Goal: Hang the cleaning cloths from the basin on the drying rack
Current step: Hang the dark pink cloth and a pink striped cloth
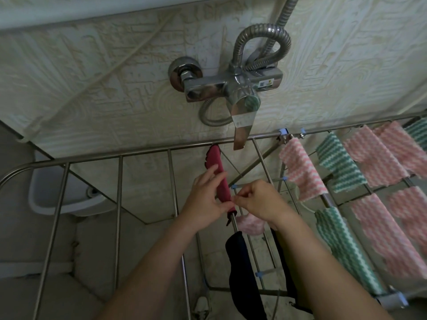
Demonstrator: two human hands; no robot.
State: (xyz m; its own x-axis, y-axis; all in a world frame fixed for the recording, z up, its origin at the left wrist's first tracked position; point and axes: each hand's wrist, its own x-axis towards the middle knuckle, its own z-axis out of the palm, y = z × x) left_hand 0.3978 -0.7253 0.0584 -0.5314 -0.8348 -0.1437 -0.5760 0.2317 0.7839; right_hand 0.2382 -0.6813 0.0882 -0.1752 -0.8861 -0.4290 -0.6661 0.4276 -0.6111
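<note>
A dark red cloth (218,172) lies draped along one bar of the steel drying rack (120,181), running from the far rail toward me. My left hand (205,197) rests on its left side with straight fingers laid over the cloth. My right hand (258,199) pinches the cloth's near edge between thumb and forefinger. A pale pink cloth (250,224) shows below the rack under my right wrist. A white basin (46,195) stands on the floor at the left; its inside is hidden.
Pink-striped cloths (300,172) and green-striped cloths (339,162) hang on the rack's right bars. A dark cloth (242,271) hangs on the near middle bar. A chrome tap (233,86) with a hose juts from the wall just above the rack's far rail.
</note>
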